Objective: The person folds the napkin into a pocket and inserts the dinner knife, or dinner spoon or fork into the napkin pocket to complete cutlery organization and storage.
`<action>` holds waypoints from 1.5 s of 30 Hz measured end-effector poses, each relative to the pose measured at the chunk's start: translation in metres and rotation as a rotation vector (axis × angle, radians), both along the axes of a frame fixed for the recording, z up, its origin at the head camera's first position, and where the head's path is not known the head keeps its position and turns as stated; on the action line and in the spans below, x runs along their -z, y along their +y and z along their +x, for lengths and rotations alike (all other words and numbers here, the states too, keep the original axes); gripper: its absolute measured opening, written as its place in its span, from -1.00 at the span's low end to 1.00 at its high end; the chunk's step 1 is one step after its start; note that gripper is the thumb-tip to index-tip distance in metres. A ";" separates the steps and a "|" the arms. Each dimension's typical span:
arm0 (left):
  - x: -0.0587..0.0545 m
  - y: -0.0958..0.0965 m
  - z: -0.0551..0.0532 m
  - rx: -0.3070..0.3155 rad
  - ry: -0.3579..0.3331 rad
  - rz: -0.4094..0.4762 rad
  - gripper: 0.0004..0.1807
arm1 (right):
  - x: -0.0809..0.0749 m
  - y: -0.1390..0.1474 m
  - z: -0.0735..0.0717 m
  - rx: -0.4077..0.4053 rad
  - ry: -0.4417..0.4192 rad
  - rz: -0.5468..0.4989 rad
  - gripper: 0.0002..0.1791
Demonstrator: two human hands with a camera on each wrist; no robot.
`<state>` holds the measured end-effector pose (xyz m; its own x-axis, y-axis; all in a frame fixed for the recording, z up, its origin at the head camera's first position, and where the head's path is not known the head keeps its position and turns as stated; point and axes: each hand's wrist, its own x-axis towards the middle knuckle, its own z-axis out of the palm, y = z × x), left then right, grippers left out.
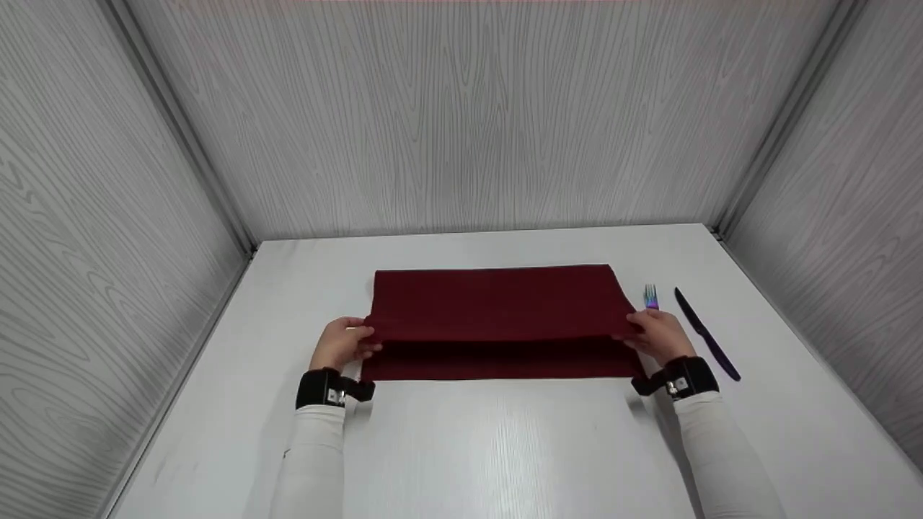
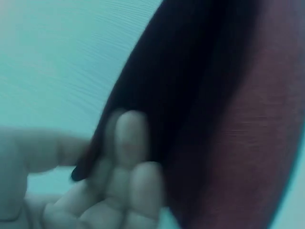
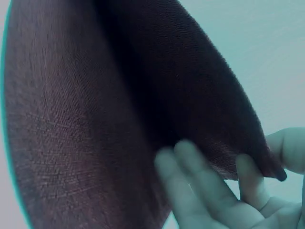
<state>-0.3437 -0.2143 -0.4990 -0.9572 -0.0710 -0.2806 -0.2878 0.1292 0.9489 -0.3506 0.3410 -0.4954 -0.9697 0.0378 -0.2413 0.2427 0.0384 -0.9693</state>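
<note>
A dark red cloth [image 1: 497, 303], perhaps a napkin or placemat, lies across the middle of the white table. One raised edge runs between both hands, with a shadowed lower layer [image 1: 497, 367] showing beneath it on the near side. My left hand [image 1: 342, 342] pinches the raised edge at its left corner; in the left wrist view the thumb and fingers close over the dark corner of the cloth [image 2: 143, 86]. At the opposite corner, my right hand [image 1: 663, 335] pinches the same edge. Its other fingers extend under the cloth [image 3: 71, 119] in the right wrist view.
Just beyond my right hand lies a fork [image 1: 651, 297] with shiny bluish-purple tines, its handle hidden by the hand. A dark knife [image 1: 707, 333] lies slanted to the right of it. Grey wood-grain panels [image 1: 469, 115] enclose the table [image 1: 490, 454] at the back and sides.
</note>
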 end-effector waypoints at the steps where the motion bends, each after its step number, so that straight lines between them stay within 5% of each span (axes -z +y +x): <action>1: -0.001 -0.002 0.002 0.041 -0.009 -0.037 -0.44 | -0.001 0.001 0.003 -0.004 0.001 0.023 -0.81; 5: -0.001 -0.005 0.007 0.159 -0.052 -0.171 -0.49 | -0.001 0.002 0.012 -0.085 -0.033 0.217 -0.83; 9: 0.000 -0.005 0.010 0.198 -0.068 -0.237 -0.61 | 0.005 0.003 0.016 -0.167 -0.065 0.337 -0.83; 14: -0.002 -0.007 0.014 0.217 -0.085 -0.272 -0.69 | 0.009 0.005 0.017 -0.179 -0.037 0.378 -0.77; 18: -0.005 -0.008 0.017 0.213 -0.093 -0.329 -0.72 | 0.007 0.004 0.018 -0.199 -0.009 0.472 -0.92; 22: -0.007 -0.009 0.019 0.210 -0.101 -0.396 -0.75 | 0.004 0.003 0.019 -0.218 0.010 0.598 -0.65; 25: -0.008 -0.009 0.019 0.205 -0.115 -0.413 -0.74 | 0.003 0.003 0.020 -0.225 0.006 0.669 -0.68; 34: -0.009 -0.010 0.019 0.238 -0.072 -0.591 -0.80 | 0.004 0.008 0.021 -0.241 0.012 0.688 -0.84; 45: -0.006 -0.009 0.018 0.274 -0.046 -0.633 -0.85 | -0.001 0.010 0.023 -0.237 0.015 0.771 -0.73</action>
<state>-0.3257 -0.2230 -0.4929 -0.9520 0.0081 -0.3061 -0.2042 0.7281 0.6544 -0.3274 0.3507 -0.4946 -0.9757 -0.0185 -0.2182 0.1316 0.7468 -0.6519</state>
